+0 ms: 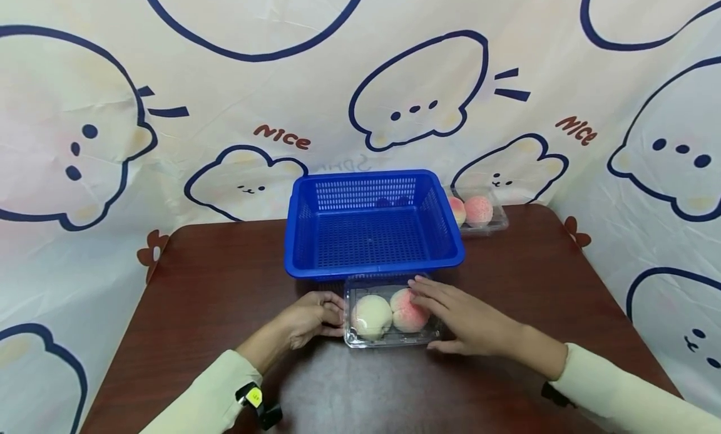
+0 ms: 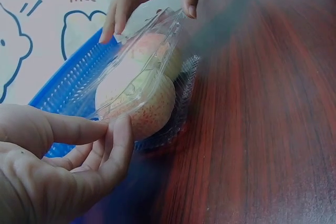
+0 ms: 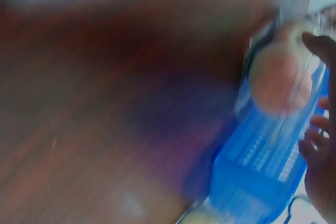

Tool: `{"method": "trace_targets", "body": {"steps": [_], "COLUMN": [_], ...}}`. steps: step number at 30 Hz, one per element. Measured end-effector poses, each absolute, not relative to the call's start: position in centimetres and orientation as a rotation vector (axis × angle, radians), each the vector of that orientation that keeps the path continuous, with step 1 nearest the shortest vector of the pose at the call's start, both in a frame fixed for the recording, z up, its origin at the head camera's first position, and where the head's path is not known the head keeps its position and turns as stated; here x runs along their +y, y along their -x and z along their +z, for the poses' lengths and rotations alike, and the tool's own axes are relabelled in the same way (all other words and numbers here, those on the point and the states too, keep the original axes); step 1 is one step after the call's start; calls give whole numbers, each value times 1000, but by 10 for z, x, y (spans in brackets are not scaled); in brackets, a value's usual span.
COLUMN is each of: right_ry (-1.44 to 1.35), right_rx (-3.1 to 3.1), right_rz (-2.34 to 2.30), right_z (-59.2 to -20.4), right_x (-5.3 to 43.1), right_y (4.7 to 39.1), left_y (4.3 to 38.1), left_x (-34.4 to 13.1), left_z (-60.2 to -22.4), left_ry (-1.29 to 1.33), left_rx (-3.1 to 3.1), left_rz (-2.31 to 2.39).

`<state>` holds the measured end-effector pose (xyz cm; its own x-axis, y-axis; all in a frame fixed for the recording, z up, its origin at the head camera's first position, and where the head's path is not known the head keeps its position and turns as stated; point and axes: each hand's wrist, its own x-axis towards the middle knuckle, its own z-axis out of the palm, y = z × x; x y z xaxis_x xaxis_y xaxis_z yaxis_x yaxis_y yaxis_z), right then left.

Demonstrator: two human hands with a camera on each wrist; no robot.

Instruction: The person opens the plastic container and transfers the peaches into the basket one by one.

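A clear plastic clamshell box lies on the table in front of the blue basket. Inside it are two peaches, a pale one on the left and a pinker one on the right. In the left wrist view the lid stands apart from the bottom tray along the front. My left hand pinches the lid's left edge between thumb and fingers. At the other end my right hand touches the lid with fingers extended and thumb spread apart.
An upright-walled blue plastic basket stands behind the box. Another clear box with peaches sits behind the basket's right side. The brown table meets a printed cloth at the back.
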<state>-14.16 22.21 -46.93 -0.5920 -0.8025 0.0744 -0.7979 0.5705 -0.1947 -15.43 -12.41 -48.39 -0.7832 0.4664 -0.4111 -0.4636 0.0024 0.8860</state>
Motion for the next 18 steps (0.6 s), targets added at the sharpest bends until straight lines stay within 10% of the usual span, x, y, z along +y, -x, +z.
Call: {"method": "trace_targets", "body": {"steps": [18], "right_ry": [1853], "right_rx": [2694], "right_rz": [-164], "right_z": [-471], "right_x": [234], "right_y": [146], "left_y": [153], "left_x": [-126], "left_z": [-481], "left_ry": [-19], "left_rx": [1663], "left_rz": [1804]}}
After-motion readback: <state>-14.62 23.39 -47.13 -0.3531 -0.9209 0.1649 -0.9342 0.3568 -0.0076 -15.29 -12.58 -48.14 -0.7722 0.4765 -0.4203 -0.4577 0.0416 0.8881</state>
